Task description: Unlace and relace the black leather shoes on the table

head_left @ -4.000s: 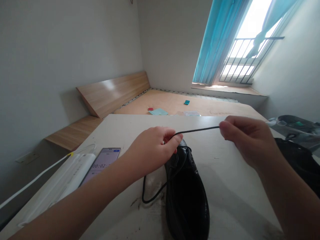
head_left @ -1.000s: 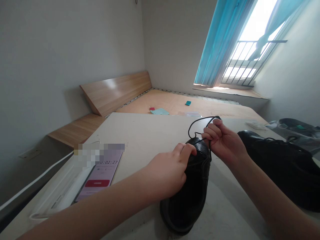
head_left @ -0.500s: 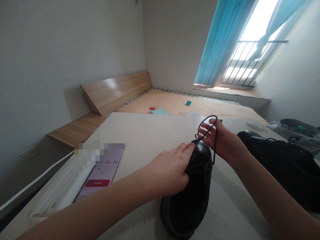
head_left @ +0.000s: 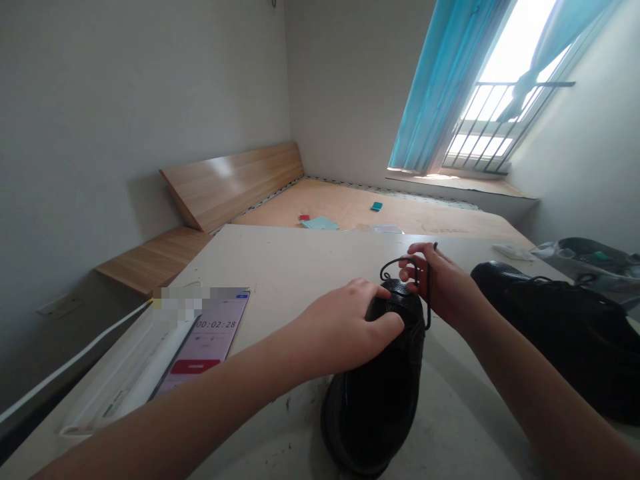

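A black leather lace-up shoe [head_left: 373,420] lies on the pale table with its toe toward me. My left hand [head_left: 345,327] clasps the top of the shoe, fingers spread over the leather. My right hand [head_left: 440,287] pinches a thin black lace [head_left: 429,300] just beyond the shoe. The lace forms a small loop [head_left: 395,268] above the shoe's top and hangs in a short end beside my right palm. The eyelets are hidden by my fingers.
A second black shoe [head_left: 550,327] lies to the right on the pale table [head_left: 280,260]. On the left are a phone [head_left: 210,340] showing a timer and a long white package [head_left: 135,363] with a white cable [head_left: 75,363]. Behind the table are a wooden bed frame and a curtained window.
My left hand has slid farther over the shoe's top. My right hand has come down toward the shoe, and the lace loop has shrunk and dropped closer to the leather.
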Motion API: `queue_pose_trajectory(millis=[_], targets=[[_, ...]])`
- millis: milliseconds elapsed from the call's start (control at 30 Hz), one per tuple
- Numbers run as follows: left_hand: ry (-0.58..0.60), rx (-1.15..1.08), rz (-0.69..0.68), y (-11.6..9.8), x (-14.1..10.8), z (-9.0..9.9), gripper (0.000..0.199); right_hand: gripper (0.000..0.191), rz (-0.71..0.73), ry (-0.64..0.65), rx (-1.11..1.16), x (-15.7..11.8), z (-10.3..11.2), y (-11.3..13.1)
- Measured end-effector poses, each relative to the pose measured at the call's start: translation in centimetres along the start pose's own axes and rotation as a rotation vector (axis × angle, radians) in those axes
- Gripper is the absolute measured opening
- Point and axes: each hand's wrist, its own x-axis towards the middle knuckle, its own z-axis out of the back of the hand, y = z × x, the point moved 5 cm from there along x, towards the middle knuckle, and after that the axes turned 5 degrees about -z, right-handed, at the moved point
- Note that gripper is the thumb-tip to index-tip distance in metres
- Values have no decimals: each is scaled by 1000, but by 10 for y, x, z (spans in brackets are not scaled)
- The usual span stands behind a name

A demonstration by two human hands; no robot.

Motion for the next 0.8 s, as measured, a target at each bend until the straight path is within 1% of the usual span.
queue_pose_trajectory(millis=[67, 133, 233, 300, 400, 633, 700, 767, 800], targets=[[11, -37, 47, 2, 0, 1, 39, 26, 21, -76, -36, 1, 4, -1], [17, -50, 69, 3, 1, 2, 39, 25, 85, -154, -62, 1, 8, 2], [0, -43, 47, 2, 2, 4, 38, 24, 176, -265, -38, -1, 16, 8], [-17, -32, 19, 1, 2, 6, 39, 23, 227, -338, 42, -3, 22, 15], [-62, 7, -6, 2, 2, 8, 41, 22, 306, -407, 160, -10, 29, 31], [-123, -31, 9, 7, 5, 8, 38, 36, 456, -535, 279, -30, 45, 74], [-171, 6, -1, 7, 5, 13, 39, 39, 488, -574, 291, -35, 50, 83], [-259, 92, -9, 4, 4, 25, 41, 40, 530, -618, 286, -40, 55, 89], [-308, 133, -13, 3, 2, 32, 41, 38, 582, -650, 267, -44, 58, 92]])
